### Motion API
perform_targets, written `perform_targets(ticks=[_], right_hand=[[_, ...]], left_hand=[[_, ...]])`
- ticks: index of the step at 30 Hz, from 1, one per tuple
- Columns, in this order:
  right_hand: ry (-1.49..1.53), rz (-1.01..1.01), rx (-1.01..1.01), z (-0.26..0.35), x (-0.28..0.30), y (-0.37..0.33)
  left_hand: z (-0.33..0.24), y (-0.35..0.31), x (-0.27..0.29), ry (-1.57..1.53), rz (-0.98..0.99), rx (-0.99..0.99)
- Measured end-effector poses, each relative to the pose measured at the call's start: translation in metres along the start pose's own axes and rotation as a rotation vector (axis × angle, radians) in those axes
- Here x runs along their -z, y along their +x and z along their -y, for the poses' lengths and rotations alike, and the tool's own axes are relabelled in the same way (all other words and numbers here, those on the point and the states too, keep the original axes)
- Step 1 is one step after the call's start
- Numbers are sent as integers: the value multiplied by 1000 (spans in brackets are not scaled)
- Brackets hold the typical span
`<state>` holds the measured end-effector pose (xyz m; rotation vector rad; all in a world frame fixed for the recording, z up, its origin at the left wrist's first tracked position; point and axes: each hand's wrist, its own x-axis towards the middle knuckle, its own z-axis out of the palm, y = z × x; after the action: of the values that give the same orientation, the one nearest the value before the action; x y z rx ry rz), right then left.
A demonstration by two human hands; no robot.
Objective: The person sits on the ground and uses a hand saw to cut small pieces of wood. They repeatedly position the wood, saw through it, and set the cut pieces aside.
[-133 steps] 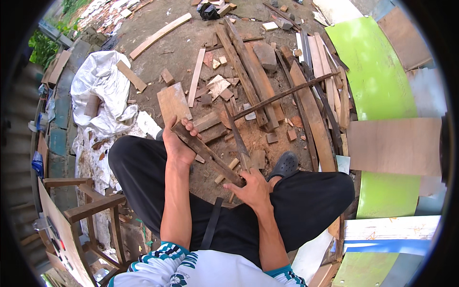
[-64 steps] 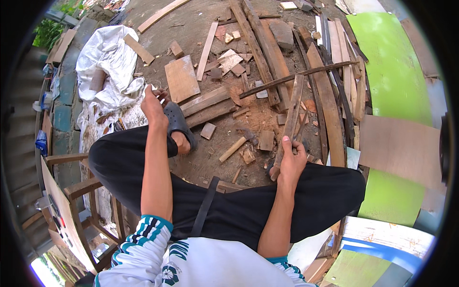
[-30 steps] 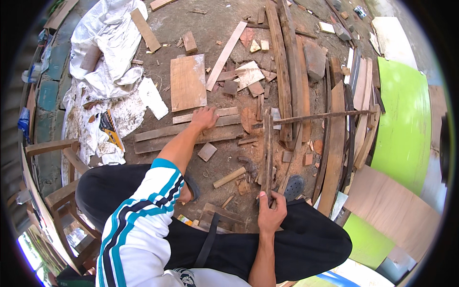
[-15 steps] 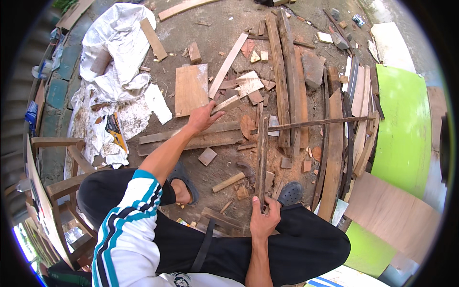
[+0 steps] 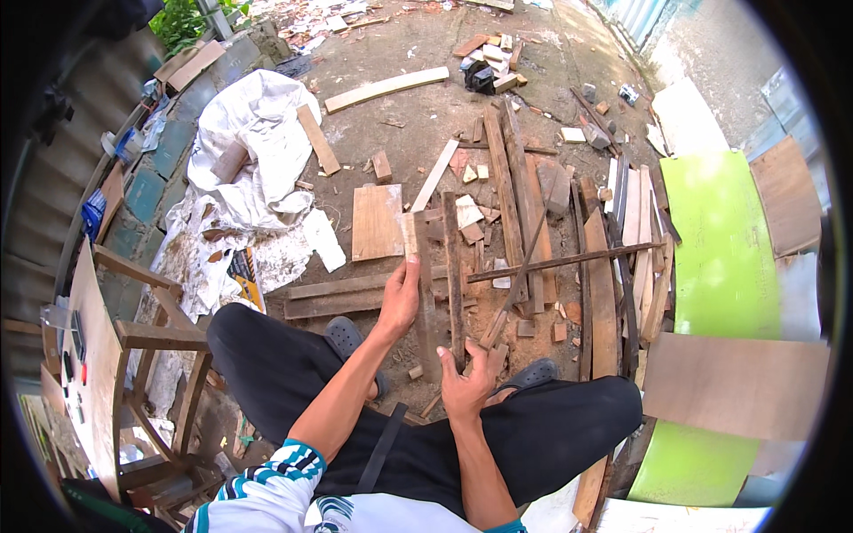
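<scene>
My left hand (image 5: 402,298) is closed round a short wooden board (image 5: 426,306), its pale sawn end (image 5: 410,234) pointing away from me. Beside it, my right hand (image 5: 466,386) pinches a narrow dark wooden strip (image 5: 452,266) that stands nearly upright in the view. A second thin dark strip (image 5: 524,266) slants away to the right from my right fingers. Both hands are between my knees, close together but apart. Beyond the right hand, a long dark strip (image 5: 569,261) lies across several longer boards (image 5: 514,204) on the ground.
A square plywood piece (image 5: 377,222) and offcuts lie ahead. A white sack (image 5: 253,133) is at the far left, a wooden stool frame (image 5: 164,336) near left. Stacked slats (image 5: 633,222) and a lime-green panel (image 5: 720,231) line the right side. My feet are in grey clogs (image 5: 533,375).
My left hand has drawn the short board nearer and turned it lengthwise. The strips in my right hand, earlier side by side, now fan apart. The view has tilted up.
</scene>
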<state>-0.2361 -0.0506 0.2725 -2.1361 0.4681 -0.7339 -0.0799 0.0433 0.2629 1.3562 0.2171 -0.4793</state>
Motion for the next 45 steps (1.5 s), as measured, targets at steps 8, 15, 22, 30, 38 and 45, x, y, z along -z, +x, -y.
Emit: perform_targets(ticks=[8,15,22,30,38,45], right_hand=[[49,122,126,-4,5,-23],[32,168,128,-5,9,-36],[-26,91,135,-18,21,-37],[124,93,-64,-33,33,-37],[349,297,-425,-48,63,-36],[381,349,-411,-55,71,-38]], left_hand=[[-5,-16,12,97,-207,-188],[15,-18,5,17,-225,-166],[8,-35,-28,-232,-14,-32],[14,-32,-43,-177,16,40],[19,-19,-46,-228,-38,80],[19,-17,-56,-338,-28,73]])
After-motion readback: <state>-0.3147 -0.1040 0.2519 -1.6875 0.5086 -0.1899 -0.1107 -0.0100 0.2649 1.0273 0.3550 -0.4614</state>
